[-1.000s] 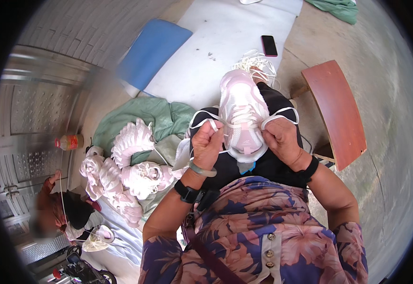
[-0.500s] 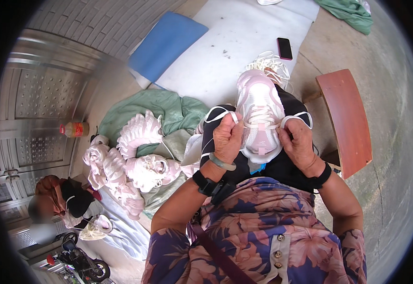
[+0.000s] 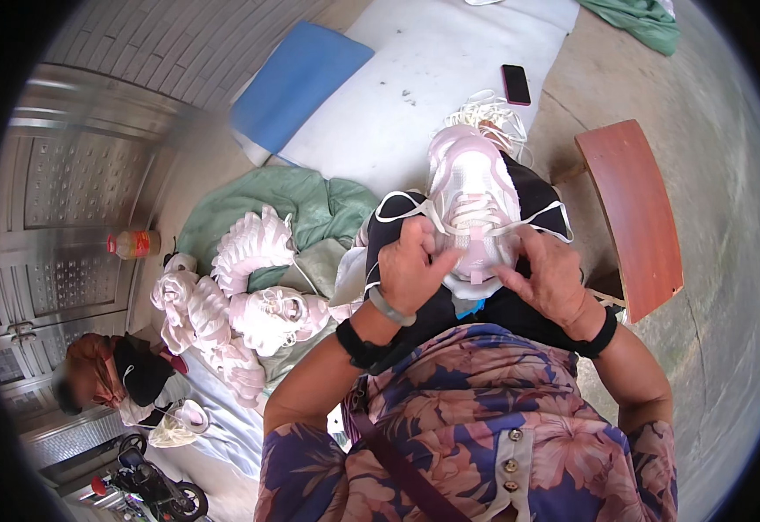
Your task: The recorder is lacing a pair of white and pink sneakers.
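Observation:
A pink and white sneaker (image 3: 465, 174) rests on my lap, toe pointing away from me. White shoelaces (image 3: 474, 213) cross its front, and a loose lace end loops out to each side over my dark trousers. My left hand (image 3: 410, 265) is at the left of the shoe's opening, thumb stretched toward the pink tongue (image 3: 476, 252) and fingers apart. On the opposite side, my right hand (image 3: 554, 278) has its thumb and fingers spread at the shoe's edge. Neither hand visibly grips a lace. Something blue shows under the heel.
A bundle of white laces (image 3: 489, 117) lies beyond the toe. To the left, several pink-white sneakers (image 3: 258, 248) are piled on green cloth (image 3: 328, 200). A wooden stool (image 3: 632, 217) stands right; a phone (image 3: 515, 84) lies ahead. Another person (image 3: 132, 370) sits lower left.
Both hands have let go of the lace ends and opened. They have come a little nearer to me, beside the shoe's tongue and opening. The shoe stays on my lap.

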### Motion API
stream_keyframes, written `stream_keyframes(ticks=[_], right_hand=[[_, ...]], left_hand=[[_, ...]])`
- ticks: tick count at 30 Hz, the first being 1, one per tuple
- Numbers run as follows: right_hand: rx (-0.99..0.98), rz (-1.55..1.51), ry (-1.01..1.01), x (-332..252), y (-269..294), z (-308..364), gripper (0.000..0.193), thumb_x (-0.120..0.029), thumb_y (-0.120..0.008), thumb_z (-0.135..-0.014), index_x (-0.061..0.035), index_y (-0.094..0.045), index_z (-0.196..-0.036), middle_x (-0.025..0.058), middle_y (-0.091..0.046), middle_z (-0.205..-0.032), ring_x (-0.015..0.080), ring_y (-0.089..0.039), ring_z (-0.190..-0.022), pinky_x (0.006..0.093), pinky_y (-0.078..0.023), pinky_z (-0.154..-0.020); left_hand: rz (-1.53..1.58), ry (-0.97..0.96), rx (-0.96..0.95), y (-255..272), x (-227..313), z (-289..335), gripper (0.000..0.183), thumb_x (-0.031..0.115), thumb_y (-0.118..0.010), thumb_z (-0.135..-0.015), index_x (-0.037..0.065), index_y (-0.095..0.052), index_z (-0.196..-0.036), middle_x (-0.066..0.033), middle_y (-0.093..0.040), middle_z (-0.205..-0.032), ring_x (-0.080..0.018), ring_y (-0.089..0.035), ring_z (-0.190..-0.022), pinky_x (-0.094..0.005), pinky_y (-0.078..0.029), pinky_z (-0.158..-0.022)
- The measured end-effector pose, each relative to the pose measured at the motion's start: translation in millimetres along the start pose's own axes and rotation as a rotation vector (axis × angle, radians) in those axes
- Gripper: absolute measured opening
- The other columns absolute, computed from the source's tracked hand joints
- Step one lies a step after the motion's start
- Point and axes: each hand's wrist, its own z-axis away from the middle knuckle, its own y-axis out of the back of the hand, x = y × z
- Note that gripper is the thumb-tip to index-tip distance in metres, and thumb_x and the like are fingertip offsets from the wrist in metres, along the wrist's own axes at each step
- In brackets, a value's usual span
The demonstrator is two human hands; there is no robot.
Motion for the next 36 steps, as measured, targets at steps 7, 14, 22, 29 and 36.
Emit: stream_keyframes(ticks=[7, 14, 22, 29, 36], right_hand=[[-0.015, -0.013, -0.006, 4, -10, -3, 0.039, -0.023, -0.066, -0.077, -0.0010, -0.050, -0.105, 0.0130, -0.055, -0.079, 0.0305, -0.058, -0.070, 0.0366, -0.047, -0.060], [0.035, -0.005, -0.017, 16, -11, -36, 0.021, -0.016, -0.058, -0.078, -0.0013, -0.050, -0.091, 0.0155, -0.052, -0.073, 0.0335, -0.055, -0.066, 0.0416, -0.043, -0.057], [0.110, 0.071, 0.024, -8, -11, -34, 0.035, -0.012, -0.062, -0.075, -0.0012, -0.053, -0.108, 0.0141, -0.053, -0.079, 0.0324, -0.055, -0.070, 0.0387, -0.044, -0.062], [0.027, 0.190, 0.377, -34, -31, -59, 0.008, -0.013, -0.058, -0.068, -0.0090, -0.059, -0.075, 0.0039, -0.050, -0.073, 0.0208, -0.053, -0.070, 0.0356, -0.038, -0.061], [0.083, 0.132, 0.331, -11, -56, -58, 0.013, -0.016, -0.064, -0.067, -0.0068, -0.058, -0.075, 0.0065, -0.051, -0.071, 0.0238, -0.054, -0.065, 0.0355, -0.042, -0.059]], left_hand=[[-0.278, -0.397, -0.009, 1, -9, 2, 0.052, 0.022, -0.073, -0.073, -0.003, -0.048, -0.112, -0.0139, -0.059, -0.085, -0.0305, -0.059, -0.073, -0.0371, -0.048, -0.062], [-0.317, -0.298, 0.057, 1, -14, -21, 0.033, 0.018, -0.064, -0.078, 0.000, -0.054, -0.103, -0.0123, -0.059, -0.078, -0.0293, -0.061, -0.067, -0.0370, -0.049, -0.058], [-0.264, -0.260, 0.126, 2, -14, -8, 0.030, 0.017, -0.064, -0.078, -0.001, -0.058, -0.102, -0.0132, -0.060, -0.082, -0.0295, -0.062, -0.070, -0.0359, -0.051, -0.062], [-0.098, -0.251, 0.128, 1, -14, -6, 0.026, 0.009, -0.059, -0.079, -0.004, -0.056, -0.102, -0.0186, -0.060, -0.087, -0.0349, -0.060, -0.076, -0.0390, -0.050, -0.066], [-0.143, -0.325, 0.108, -2, -7, -6, 0.025, 0.001, -0.060, -0.076, -0.005, -0.057, -0.099, -0.0192, -0.061, -0.086, -0.0347, -0.061, -0.075, -0.0381, -0.050, -0.068]])
